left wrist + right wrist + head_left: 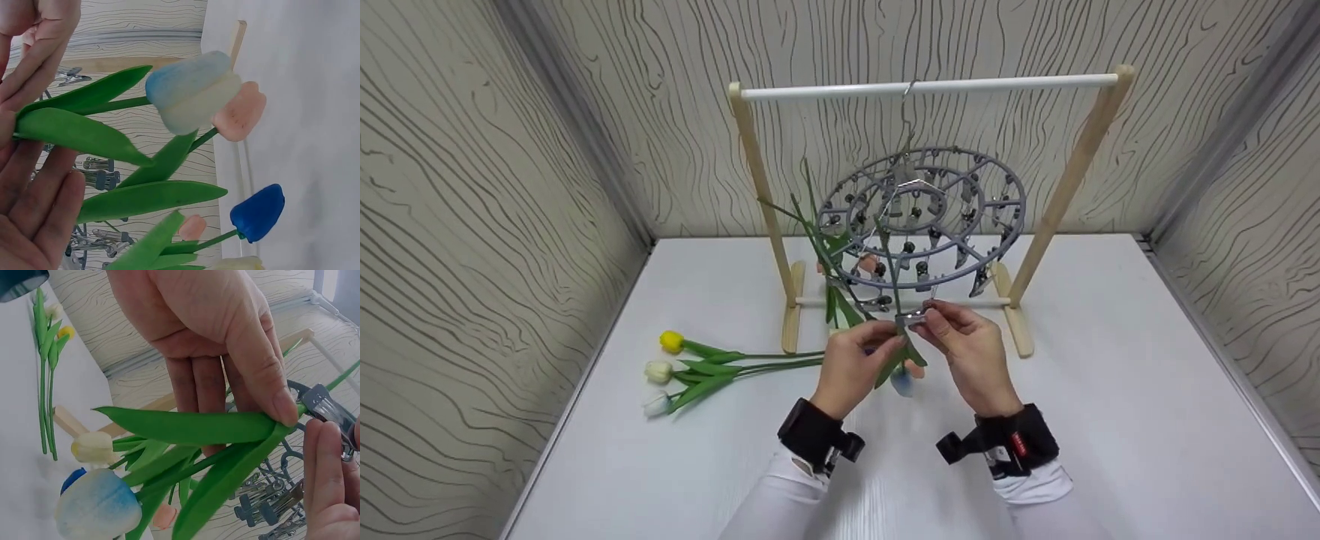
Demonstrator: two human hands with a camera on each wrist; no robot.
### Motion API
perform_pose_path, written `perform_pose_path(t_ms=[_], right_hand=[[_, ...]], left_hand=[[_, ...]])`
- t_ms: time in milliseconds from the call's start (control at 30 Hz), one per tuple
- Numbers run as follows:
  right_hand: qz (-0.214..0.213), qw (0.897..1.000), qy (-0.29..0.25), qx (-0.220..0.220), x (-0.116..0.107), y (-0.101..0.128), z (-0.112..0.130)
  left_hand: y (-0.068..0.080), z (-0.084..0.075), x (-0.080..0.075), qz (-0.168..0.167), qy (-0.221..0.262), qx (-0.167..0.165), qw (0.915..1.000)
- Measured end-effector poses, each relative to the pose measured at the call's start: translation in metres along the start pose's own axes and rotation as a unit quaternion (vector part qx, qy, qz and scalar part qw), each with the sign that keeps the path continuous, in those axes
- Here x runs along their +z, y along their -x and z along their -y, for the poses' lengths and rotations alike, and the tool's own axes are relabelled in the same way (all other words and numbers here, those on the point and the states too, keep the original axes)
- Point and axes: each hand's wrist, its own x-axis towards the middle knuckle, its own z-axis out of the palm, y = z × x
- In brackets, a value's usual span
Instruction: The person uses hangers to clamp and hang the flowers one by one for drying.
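My left hand [851,364] pinches the green stem of a pale blue and white artificial tulip [191,93], just above its leaves. The bloom hangs downward. With thumb and fingers, my right hand [971,352] pinches a grey metal clip [326,405], whose jaws are at that stem by the left fingertips. This clip hangs from a round grey clip hanger [1003,202]. Beside the held flower, other tulips hang upside down, among them a peach tulip [241,112], a dark blue tulip [257,214] and a cream tulip [93,447].
A rack with wooden posts [1072,172] and a white rod [825,91] carries the hanger by its hook. On the white table [1125,420], at left, lie a yellow tulip [671,342], a cream tulip [658,372] and a pale blue-white tulip [657,405]. Patterned walls stand around.
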Motion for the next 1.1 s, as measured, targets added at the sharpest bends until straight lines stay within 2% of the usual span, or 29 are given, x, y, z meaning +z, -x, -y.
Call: perform_pose_path(t_ms=[267, 600, 900, 1100], right_hand=[[0.032, 0.998, 0.047, 0.006, -0.001, -0.002, -0.002], [0.051, 0.994, 0.092, -0.005, 0.002, -0.001, -0.007], [0.055, 0.986, 0.159, -0.002, -0.002, 0.007, -0.006], [0.037, 0.981, 0.188, -0.008, -0.008, 0.013, -0.009]], left_hand=[[0.003, 0.006, -0.002, 0.001, -0.017, -0.008, 0.9998], [0.008, 0.011, -0.006, 0.002, -0.022, -0.028, 0.9994], [0.009, 0.017, -0.011, -0.016, -0.026, -0.041, 0.9987], [0.01, 0.022, -0.017, -0.026, -0.016, -0.058, 0.9979]])
